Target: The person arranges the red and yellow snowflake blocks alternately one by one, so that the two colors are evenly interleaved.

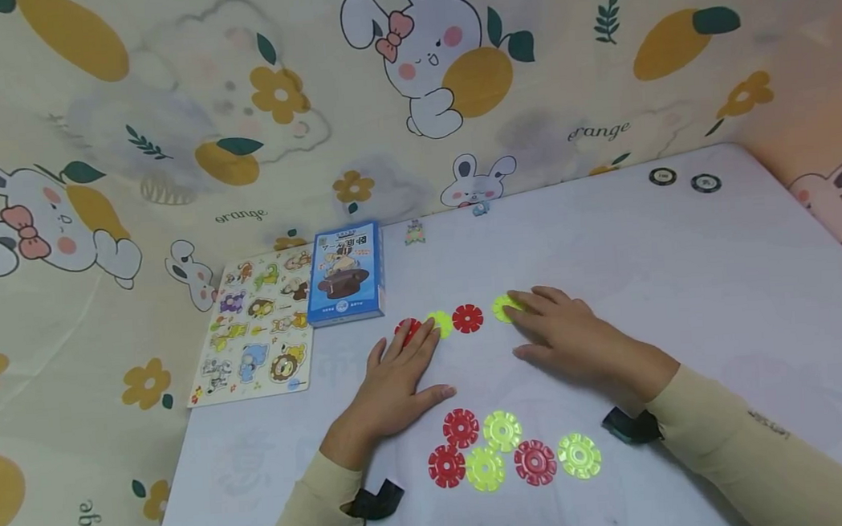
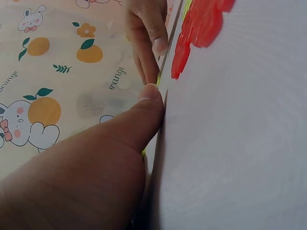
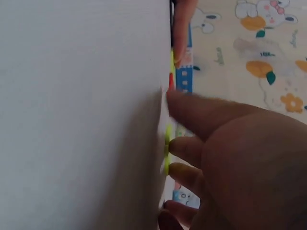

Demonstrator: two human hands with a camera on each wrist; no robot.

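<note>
Across the middle of the table runs a row of flat, notched plastic discs. My left hand (image 1: 394, 387) lies flat with its fingertips on a red disc (image 1: 405, 328) and the edge of a yellow-green disc (image 1: 440, 323), covering part of both. Right of these lies a second red disc (image 1: 468, 319), with no hand on it. My right hand (image 1: 566, 330) has its fingers extended, tips on the yellow-green disc (image 1: 502, 309) at the row's right end. In the right wrist view, two fingertips press a yellow-green disc (image 3: 167, 160) seen edge-on.
Closer to me lies a group of several discs, including a red one (image 1: 535, 462) and a yellow-green one (image 1: 580, 455). A blue box (image 1: 344, 272) overlaps an animal picture board (image 1: 251, 330) at the left. Two black round pieces (image 1: 663, 176) sit at the far right.
</note>
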